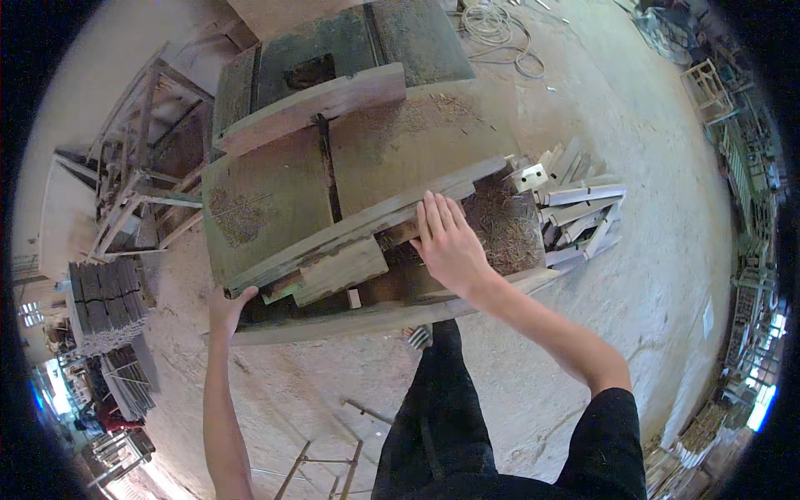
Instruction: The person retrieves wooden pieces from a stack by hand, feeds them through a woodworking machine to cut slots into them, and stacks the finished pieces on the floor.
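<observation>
A long narrow wooden board [350, 221] lies at a slant across the near part of a wood-topped machine table [275, 187]. My left hand [227, 310] is closed round the board's left end; its thumb shows on top and the fingers are mostly hidden. My right hand [450, 246] lies over the board right of its middle, fingers stretched out along its top. A thick wooden block [343, 271] sits against the board's near side, between my hands. A small pale wood piece [354, 298] is just nearer to me.
A second wooden rail [312, 110] crosses the table farther back. Wood shavings [508, 229] fill the recess at right, beside a pile of offcuts [583, 208]. Bundled dark slats [108, 307] and a wooden frame [150, 179] stand left. A coiled hose [492, 29] lies behind.
</observation>
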Available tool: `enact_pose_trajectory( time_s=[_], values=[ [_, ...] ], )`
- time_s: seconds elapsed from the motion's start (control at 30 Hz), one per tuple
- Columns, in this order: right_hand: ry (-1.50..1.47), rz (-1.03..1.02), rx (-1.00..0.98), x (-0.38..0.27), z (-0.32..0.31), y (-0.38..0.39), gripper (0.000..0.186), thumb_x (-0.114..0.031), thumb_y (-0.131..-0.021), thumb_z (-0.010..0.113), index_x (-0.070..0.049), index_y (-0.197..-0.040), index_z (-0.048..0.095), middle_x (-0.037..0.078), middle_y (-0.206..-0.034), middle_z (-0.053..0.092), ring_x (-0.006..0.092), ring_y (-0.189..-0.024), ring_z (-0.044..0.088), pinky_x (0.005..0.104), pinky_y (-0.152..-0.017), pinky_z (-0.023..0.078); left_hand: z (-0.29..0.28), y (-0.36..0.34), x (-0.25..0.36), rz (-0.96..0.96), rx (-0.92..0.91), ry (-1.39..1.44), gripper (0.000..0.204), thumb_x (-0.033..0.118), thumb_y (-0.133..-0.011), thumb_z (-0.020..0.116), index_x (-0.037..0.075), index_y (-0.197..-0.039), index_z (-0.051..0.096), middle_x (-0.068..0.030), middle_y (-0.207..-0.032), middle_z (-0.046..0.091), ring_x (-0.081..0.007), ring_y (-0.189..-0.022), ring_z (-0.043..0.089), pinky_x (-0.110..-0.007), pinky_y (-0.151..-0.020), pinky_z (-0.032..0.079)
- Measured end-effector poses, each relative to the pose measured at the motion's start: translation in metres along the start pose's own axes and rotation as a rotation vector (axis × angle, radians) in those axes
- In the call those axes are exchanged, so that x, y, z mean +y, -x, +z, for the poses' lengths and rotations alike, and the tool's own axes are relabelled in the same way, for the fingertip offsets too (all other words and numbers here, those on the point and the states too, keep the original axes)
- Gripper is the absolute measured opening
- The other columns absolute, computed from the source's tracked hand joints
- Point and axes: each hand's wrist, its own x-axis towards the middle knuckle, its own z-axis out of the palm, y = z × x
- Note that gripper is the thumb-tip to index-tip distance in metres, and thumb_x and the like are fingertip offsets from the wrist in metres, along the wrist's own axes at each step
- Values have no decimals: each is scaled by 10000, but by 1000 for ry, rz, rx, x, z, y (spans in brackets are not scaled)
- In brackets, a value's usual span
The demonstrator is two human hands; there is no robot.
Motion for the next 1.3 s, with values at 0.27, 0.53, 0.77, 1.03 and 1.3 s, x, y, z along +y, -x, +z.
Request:
enact_pose_trajectory(
  time_s=[0.27,0.53,0.77,1.03,1.3],
  values=[
    [-103,33,41,-5,-9,-6,578,-342,-998,532,126,-1338,515,297,-1411,518,406,-1352,476,482,-1175,332,1,-1,-9,71,67,15,685,450,-720,885,-33,-1158,673,-181,-1094,733,-317,-1040,689,-390,-940,503],
    [-65,2,131,-1,3,-8,556,-352,-979,570,122,-1268,562,281,-1346,565,396,-1262,538,477,-1132,381,4,-1,-2,55,47,13,614,361,-742,884,-32,-1162,670,-161,-1100,735,-271,-1018,692,-374,-921,510],
    [-32,8,36,-9,-4,-12,612,-388,-973,563,34,-1410,488,271,-1349,548,384,-1280,504,515,-1152,336,1,-3,-8,28,1,64,644,392,-731,886,-38,-1162,675,-170,-1103,733,-271,-1019,692,-378,-919,512],
    [47,-37,8,-21,-2,-18,657,-395,-934,618,101,-1354,517,252,-1327,553,373,-1269,498,491,-1146,348,5,-2,-5,3,54,-10,749,520,-664,895,-35,-1127,697,-186,-1085,736,-281,-1010,699,-388,-916,524],
    [-129,-50,110,-11,-4,-28,641,-427,-865,700,67,-1248,559,212,-1270,564,366,-1234,514,497,-1101,382,-8,9,20,-76,34,-37,779,529,-653,896,-4,-1184,693,-175,-1137,729,-298,-1056,691,-387,-938,518]
  ],
)
